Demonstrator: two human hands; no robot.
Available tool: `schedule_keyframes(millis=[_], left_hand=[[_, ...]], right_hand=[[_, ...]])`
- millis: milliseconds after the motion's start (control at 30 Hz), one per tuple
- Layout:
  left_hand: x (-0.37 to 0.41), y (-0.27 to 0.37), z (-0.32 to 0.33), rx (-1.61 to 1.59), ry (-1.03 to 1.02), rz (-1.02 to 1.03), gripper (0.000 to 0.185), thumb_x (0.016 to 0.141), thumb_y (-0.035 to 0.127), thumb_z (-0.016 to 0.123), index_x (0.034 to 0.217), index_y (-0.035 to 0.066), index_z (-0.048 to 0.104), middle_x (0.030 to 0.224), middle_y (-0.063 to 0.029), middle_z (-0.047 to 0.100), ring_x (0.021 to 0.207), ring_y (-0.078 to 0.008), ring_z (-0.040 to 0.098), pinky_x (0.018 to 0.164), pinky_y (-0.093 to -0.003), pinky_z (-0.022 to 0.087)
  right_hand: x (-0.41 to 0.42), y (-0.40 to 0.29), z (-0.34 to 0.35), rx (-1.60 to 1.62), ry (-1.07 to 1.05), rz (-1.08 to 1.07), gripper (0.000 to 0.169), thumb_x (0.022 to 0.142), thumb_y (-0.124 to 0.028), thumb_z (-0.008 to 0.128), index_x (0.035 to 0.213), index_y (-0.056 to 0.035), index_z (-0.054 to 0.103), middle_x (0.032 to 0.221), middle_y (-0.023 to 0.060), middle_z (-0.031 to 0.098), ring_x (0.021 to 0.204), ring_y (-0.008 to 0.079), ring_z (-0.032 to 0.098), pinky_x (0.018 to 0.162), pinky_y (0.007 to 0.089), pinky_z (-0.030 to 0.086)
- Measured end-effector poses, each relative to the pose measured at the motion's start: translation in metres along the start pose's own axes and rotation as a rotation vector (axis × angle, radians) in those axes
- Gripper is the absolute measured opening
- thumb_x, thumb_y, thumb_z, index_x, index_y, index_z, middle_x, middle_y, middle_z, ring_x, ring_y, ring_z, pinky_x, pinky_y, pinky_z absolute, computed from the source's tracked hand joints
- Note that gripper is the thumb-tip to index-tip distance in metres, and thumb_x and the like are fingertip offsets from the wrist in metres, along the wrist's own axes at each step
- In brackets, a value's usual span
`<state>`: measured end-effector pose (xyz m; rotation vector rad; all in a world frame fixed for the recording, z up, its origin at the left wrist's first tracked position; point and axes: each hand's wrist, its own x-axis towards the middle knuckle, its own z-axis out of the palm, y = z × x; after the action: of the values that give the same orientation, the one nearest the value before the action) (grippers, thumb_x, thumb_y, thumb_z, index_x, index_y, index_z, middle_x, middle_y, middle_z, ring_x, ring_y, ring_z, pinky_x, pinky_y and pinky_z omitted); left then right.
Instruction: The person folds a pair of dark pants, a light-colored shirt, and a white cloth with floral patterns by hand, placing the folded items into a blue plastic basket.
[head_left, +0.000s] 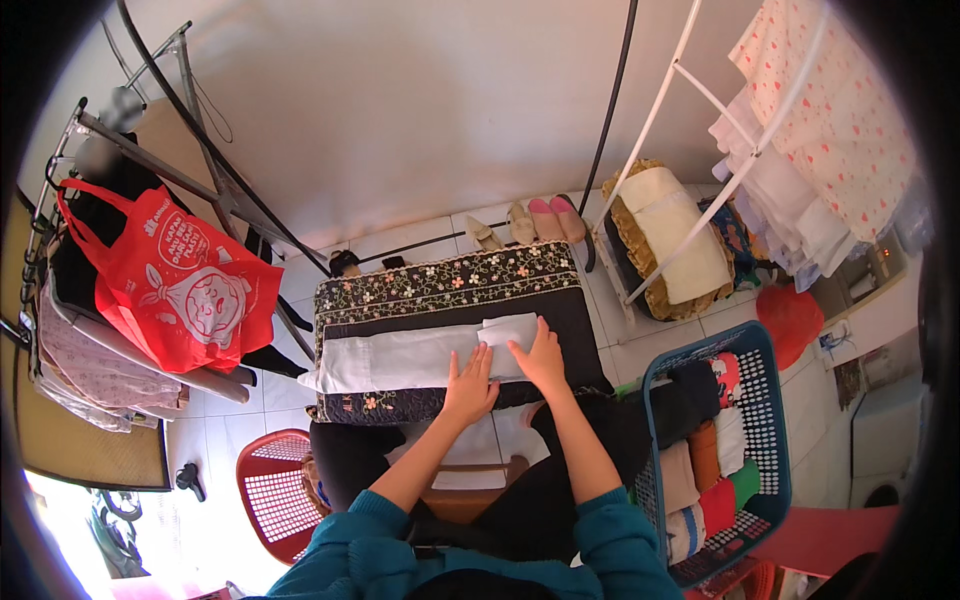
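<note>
A light grey garment (405, 360), folded into a long strip, lies across a small table with a black floral-embroidered cover (450, 286). Its right end is turned over onto itself. My left hand (472, 386) rests flat near the strip's middle, fingers pointing away from me, beside the edge of the turned-over part. At the right end, my right hand (541, 358) lies on the turned-over cloth, with the thumb spread from the fingers. Neither hand visibly grips the cloth; both press on it from above.
A blue plastic basket (776, 450) with several rolled clothes stands on the right. On the left are a red basket (274, 450) and a red tote bag (195, 292) hanging from a metal rack. Shoes (555, 219) line the wall. Cloths hang from a white rack (712, 97).
</note>
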<state>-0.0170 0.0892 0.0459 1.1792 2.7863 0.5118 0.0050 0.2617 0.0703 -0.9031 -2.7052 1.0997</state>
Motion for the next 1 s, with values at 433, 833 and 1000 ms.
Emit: schedule_keyframes(millis=[433, 833, 1000], left_hand=[[0.014, -0.019, -0.034, -0.908, 0.086, -0.289, 0.054, 0.088, 0.023, 0.043, 0.136, 0.0, 0.035, 0.134, -0.0225, 0.043, 0.129, -0.0344, 0.037, 0.108, -0.0416, 0.024], [-0.009, -0.057, -0.036, -0.097, 0.337, -0.27, 0.051, 0.089, 0.01, 0.046, 0.137, 0.001, 0.034, 0.142, -0.0174, 0.034, 0.131, -0.0324, 0.034, 0.108, -0.049, 0.024], [-0.02, -0.073, -0.018, 0.095, 0.298, -0.286, 0.049, 0.09, 0.016, 0.046, 0.138, 0.008, 0.036, 0.144, -0.0097, 0.034, 0.134, -0.0259, 0.031, 0.109, -0.0566, 0.014]], right_hand=[[-0.008, -0.042, -0.012, 0.45, -0.087, -0.198, 0.054, 0.077, -0.018, 0.07, 0.124, 0.0002, 0.049, 0.109, 0.0146, 0.062, 0.084, 0.0184, 0.063, 0.072, 0.0305, 0.051], [-0.023, -0.078, 0.066, 0.032, 0.109, -0.731, 0.044, 0.083, -0.017, 0.059, 0.126, -0.0152, 0.052, 0.136, 0.0121, 0.045, 0.125, 0.0314, 0.043, 0.1, 0.0453, 0.036], [-0.028, -0.072, 0.089, -0.248, 0.025, -0.735, 0.052, 0.086, -0.031, 0.055, 0.135, -0.0224, 0.043, 0.146, 0.0068, 0.033, 0.135, 0.0287, 0.029, 0.106, 0.0566, 0.023]])
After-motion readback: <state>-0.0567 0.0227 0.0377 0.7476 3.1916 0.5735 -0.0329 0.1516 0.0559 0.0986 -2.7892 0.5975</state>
